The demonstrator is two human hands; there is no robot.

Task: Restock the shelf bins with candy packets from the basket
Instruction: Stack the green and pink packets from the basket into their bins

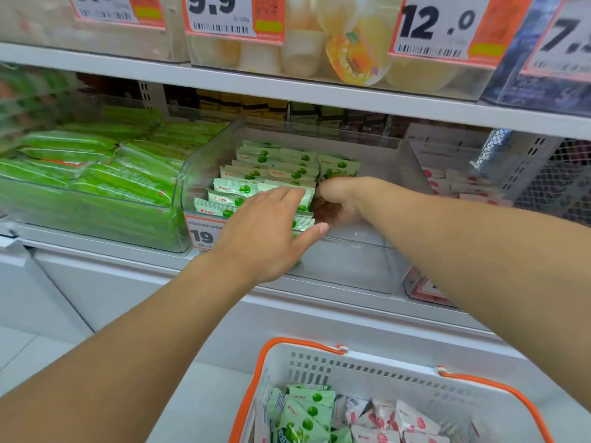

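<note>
Two bare arms reaching into a clear shelf bin [367,260] half filled with rows of green candy packets [256,174]. Left hand [265,231] flat, fingers straight, steadying the rows; right hand [339,199] curled just beside them, whether gripping a packet impossible to tell. Best done bracing the rows while sliding packets upright into the gap; more waiting in the white basket [383,372] below.

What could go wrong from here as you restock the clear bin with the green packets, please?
The upright green packets are braced only by the left hand; lifting it may let the row topple into the bin's bare right side. The basket mixes green and red-marked packets, so a wrong one could be grabbed.
</note>
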